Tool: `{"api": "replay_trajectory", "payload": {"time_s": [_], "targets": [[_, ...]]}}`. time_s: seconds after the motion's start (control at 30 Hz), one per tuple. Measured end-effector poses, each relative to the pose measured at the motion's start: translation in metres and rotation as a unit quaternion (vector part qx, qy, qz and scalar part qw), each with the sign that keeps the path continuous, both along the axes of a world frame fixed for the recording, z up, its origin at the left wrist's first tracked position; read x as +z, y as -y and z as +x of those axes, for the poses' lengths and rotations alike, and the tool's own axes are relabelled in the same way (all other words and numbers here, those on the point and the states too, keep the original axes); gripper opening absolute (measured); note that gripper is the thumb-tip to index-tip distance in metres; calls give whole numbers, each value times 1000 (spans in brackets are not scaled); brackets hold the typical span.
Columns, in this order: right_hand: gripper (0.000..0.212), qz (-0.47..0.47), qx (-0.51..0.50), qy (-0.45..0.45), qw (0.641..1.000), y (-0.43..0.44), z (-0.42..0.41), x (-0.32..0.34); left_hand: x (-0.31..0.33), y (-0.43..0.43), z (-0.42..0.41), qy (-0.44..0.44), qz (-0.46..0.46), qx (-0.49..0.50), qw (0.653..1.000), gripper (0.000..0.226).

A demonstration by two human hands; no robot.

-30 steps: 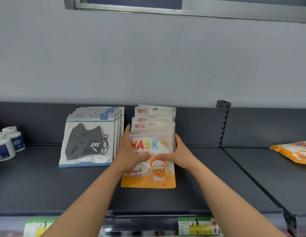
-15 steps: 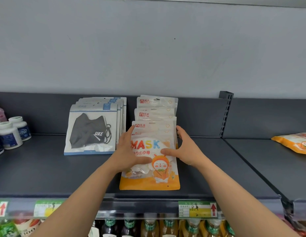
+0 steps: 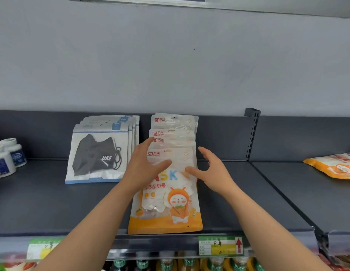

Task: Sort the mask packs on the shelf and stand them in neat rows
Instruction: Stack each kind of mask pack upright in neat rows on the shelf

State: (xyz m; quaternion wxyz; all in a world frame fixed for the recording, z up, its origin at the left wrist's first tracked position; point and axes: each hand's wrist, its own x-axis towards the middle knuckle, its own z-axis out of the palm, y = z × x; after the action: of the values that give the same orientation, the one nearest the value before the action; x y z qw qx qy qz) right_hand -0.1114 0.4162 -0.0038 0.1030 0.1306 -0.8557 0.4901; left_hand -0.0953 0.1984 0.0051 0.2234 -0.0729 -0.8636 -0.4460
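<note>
Both hands open around the front orange pack

My left hand (image 3: 144,169) and right hand (image 3: 211,173) flank the front orange mask pack (image 3: 166,210), fingers spread, thumbs resting on its face, gripping nothing. It leans at the head of its row on the shelf (image 3: 52,208). Light, floppy, slick film, I judge; best taken by the 2 side edges. The black mask packs (image 3: 99,153) crowd my left; 1 stray orange pack (image 3: 332,166) lies well apart, right.
</note>
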Motion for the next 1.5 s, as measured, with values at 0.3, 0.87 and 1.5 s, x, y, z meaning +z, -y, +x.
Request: {"api": "replay_trajectory", "payload": {"time_s": [0.3, 0.87, 1.5], "targets": [[55, 15, -59, -81, 995, -53, 6, 20, 24, -76, -15, -64, -37, -45, 996, 55], [50, 183, -197, -17, 963, -379, -22, 13, 3, -390, -69, 54, -26, -140, 988, 49], [24, 174, -39, 64, 982, -502, -43, -18, -31, -532, -122, 217, -133, -134, 958, 83]]}}
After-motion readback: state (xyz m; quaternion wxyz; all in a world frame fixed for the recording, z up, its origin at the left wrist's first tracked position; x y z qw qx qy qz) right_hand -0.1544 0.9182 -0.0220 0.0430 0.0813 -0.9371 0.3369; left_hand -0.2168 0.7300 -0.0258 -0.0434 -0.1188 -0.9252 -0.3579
